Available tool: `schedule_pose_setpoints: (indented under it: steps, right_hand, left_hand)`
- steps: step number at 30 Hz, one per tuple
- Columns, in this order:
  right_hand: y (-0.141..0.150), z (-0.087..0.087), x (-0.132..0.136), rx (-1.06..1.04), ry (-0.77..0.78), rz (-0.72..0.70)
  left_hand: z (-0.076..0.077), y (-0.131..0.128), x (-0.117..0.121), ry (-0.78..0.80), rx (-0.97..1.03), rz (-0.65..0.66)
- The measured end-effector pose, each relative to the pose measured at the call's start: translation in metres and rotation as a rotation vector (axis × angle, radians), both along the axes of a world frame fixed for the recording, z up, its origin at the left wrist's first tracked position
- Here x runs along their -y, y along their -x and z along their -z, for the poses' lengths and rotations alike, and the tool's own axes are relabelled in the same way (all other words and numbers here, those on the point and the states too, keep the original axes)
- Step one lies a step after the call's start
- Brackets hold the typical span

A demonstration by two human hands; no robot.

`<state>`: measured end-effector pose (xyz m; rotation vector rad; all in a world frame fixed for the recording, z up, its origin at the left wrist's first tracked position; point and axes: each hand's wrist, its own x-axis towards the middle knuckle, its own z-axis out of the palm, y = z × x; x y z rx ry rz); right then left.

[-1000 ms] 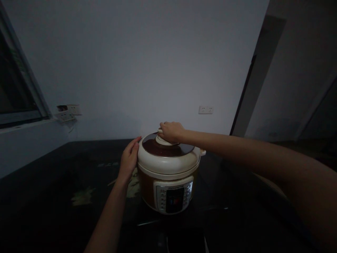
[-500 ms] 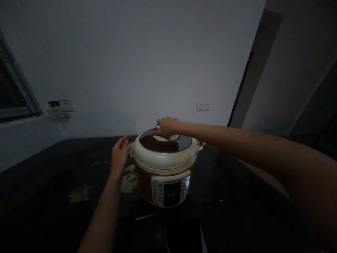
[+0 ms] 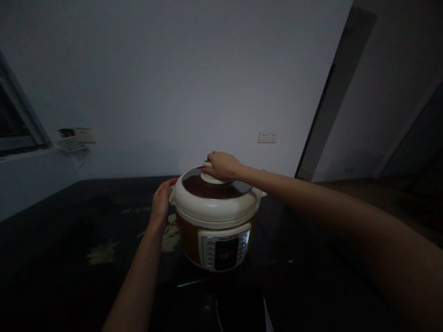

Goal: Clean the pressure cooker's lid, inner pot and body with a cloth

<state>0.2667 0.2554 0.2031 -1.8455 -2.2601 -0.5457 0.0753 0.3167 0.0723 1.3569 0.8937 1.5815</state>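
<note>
An electric pressure cooker (image 3: 189,236) with a brown body and a cream lid (image 3: 212,208) stands upright on a dark table, its control panel (image 3: 226,251) facing me. The lid looks seated on the body. On top, my right hand (image 3: 223,165) is closed around the cream lid handle (image 3: 211,179). At the cooker's left side, my left hand (image 3: 161,201) grips the side handle (image 3: 171,195), which its fingers partly hide. The opposite side handle (image 3: 263,193) shows just beyond my right forearm.
The glossy black tabletop (image 3: 114,203) carries pale leaf patterns (image 3: 103,251). Behind it rises a white wall with a double socket (image 3: 266,137) and more sockets (image 3: 83,135) at the left. A window (image 3: 20,124) is at the far left. A dark object (image 3: 240,309) lies at the near edge.
My left hand has moved right and closed on the cooker's side handle, where before it was open beside it. My right hand stays on the lid handle, its wrist slightly turned.
</note>
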Motion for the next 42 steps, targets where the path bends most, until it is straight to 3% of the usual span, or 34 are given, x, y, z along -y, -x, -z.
schedule_pose_setpoints:
  steps: [16,32,42]
  right_hand:
    - [-0.005,0.000,-0.007,0.058,0.021,-0.079]
    - [-0.024,-0.002,-0.013,0.040,0.069,-0.386]
    - [-0.029,-0.004,-0.014,-0.028,0.098,-0.470]
  left_hand:
    - [0.005,0.002,-0.006,-0.017,-0.042,-0.018]
    - [0.007,0.002,-0.008,-0.031,-0.039,-0.026]
    - [0.007,0.001,-0.007,-0.016,-0.026,0.008]
